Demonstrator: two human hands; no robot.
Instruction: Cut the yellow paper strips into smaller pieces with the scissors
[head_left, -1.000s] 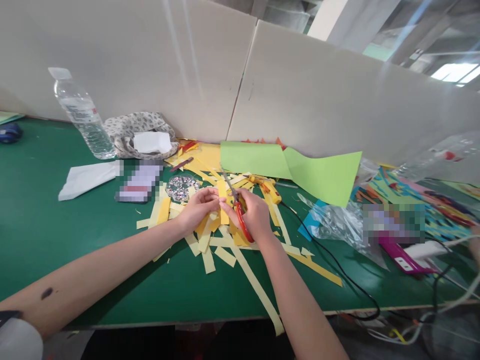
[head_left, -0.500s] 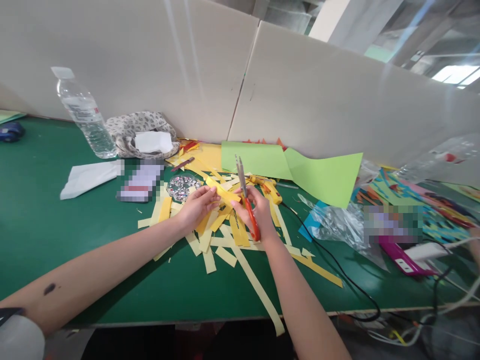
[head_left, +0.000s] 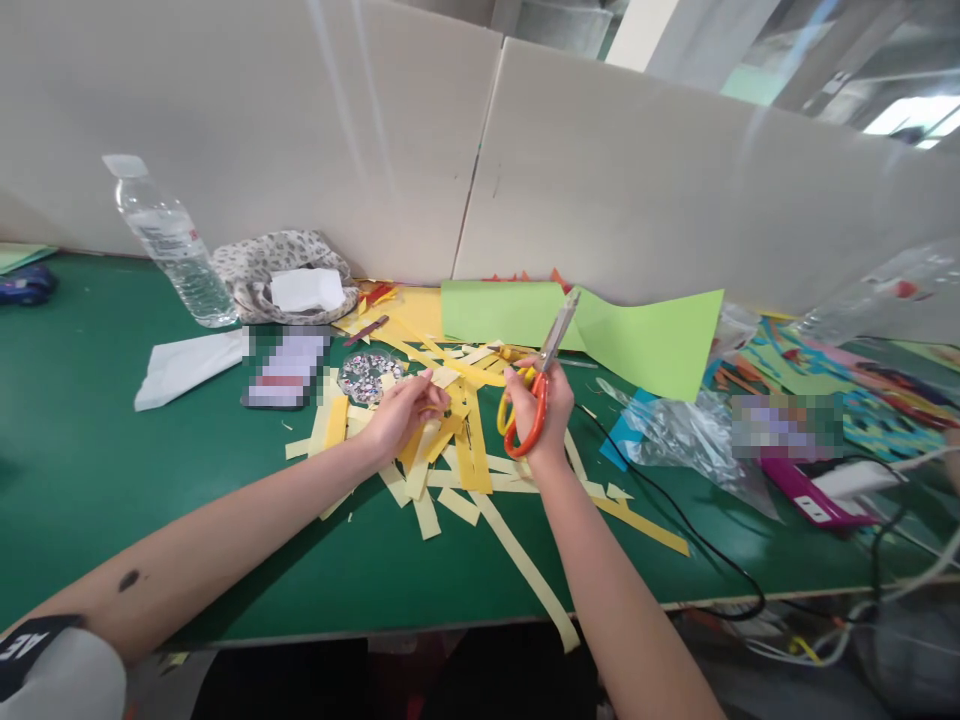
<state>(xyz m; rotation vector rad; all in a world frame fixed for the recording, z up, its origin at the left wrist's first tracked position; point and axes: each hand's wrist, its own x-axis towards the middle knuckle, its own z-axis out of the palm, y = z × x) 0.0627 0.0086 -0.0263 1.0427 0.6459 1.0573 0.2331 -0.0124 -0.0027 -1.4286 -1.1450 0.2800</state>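
Note:
My right hand is closed round the orange and yellow handles of the scissors, whose blades point up and away and look closed. Over the left part of the paper pile, my left hand has its fingers curled together; whatever is between the fingertips is too small to tell. Yellow and cream paper strips lie in a loose heap under and between both hands. Just left of the heap sits a clear round case of small shiny pieces.
Behind the heap lies green paper. A water bottle, a spotted pouch and a phone stand or lie left. To the right are a black cable, crumpled plastic and a magenta power strip.
My right hand has moved right with the scissors, now tilted right and farther from my left hand. The folded yellow strip between my hands is no longer held up there.

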